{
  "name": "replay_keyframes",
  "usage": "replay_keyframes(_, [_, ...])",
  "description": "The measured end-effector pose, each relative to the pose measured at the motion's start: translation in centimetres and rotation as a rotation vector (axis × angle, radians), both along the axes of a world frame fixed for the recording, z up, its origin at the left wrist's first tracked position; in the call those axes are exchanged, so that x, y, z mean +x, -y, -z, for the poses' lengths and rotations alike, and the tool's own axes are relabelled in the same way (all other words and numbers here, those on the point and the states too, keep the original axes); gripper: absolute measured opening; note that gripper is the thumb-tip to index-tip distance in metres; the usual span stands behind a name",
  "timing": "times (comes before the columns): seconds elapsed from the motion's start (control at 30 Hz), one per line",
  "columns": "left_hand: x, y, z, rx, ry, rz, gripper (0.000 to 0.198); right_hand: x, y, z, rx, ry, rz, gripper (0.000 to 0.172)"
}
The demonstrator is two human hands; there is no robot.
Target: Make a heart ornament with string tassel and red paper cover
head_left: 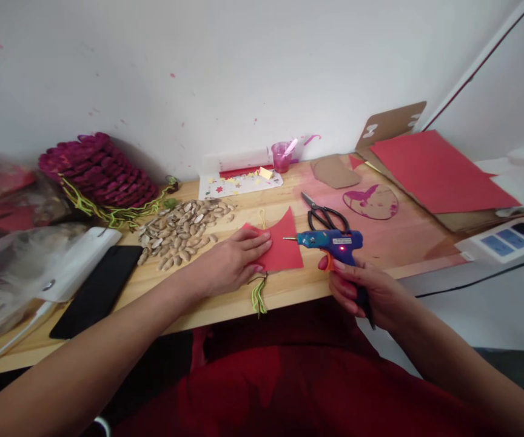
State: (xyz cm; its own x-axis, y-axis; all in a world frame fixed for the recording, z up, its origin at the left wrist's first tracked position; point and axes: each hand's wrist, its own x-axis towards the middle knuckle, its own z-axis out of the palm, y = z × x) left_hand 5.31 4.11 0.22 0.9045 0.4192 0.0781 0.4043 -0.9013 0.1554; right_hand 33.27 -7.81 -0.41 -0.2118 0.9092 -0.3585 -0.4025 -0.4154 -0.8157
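Observation:
My left hand [241,258] lies flat, fingers stretched over a cut piece of red paper [287,249] near the table's front edge. A yellow string loop [262,217] sticks out behind the paper, and a yellow-green thread tassel [258,297] hangs out at its front. In my right hand [353,282] is a blue glue gun [328,240] with an orange trigger and a lit red light. Its nozzle points left, at or just above the paper; contact I cannot tell. Dark-handled scissors [325,215] lie behind the glue gun.
Peanut shells [184,227] are spread left of the paper, beside a black phone [100,291] and a white device [82,261]. A purple shell-covered piece [98,173] leans at the back. Red sheets [444,176] and a power strip [503,240] are at right; a pink cup [282,158] stands behind.

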Motion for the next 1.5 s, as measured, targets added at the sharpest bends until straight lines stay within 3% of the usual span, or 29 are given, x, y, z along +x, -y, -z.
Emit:
replay_keyframes(0.27, [-0.3,-0.1,1.2,0.046,0.026,0.059,0.046,-0.2,-0.1,-0.2,-0.009,0.007,-0.004,0.028])
replay_keyframes(0.9, [-0.1,0.9,0.7,-0.066,0.098,-0.091,0.059,-0.1,0.1,0.0,0.012,0.003,0.010,0.027])
replay_keyframes(1.17, [0.4,0.8,0.1,-0.057,0.010,-0.096,0.071,-0.1,0.3,0.2,0.020,-0.012,0.020,0.029])
replay_keyframes(1.5, [0.9,0.9,-0.5,-0.166,0.080,-0.171,0.055,0.1,0.1,0.2,0.030,-0.022,-0.015,0.025])
